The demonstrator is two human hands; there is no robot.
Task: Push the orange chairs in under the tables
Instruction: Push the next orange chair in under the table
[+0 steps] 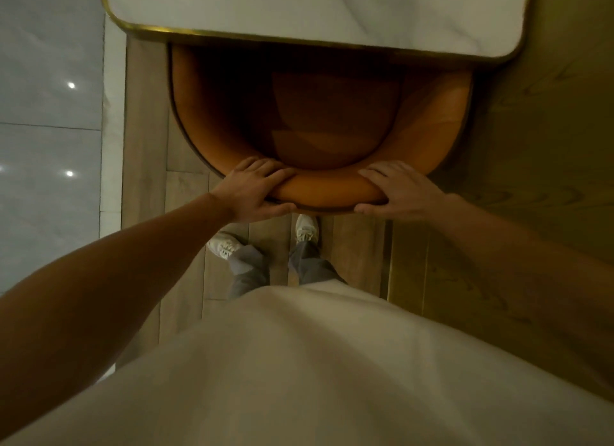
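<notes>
Left hand (257, 188) clamped on left part of chair (319, 126) back rim, fingers over top, thumb behind. Chair front already under near edge of table (319, 10), seat partly showing. Right hand (397, 191) gripping rim's right part likewise. Step: mid-push. Next, likely: straight, even shove forward until back nears table edge.

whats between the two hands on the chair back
Only a bare stretch of the orange chair backrest's padded top rim. The left hand and right hand grip it apart from each other, nothing else between them, as the head view shows.
</notes>
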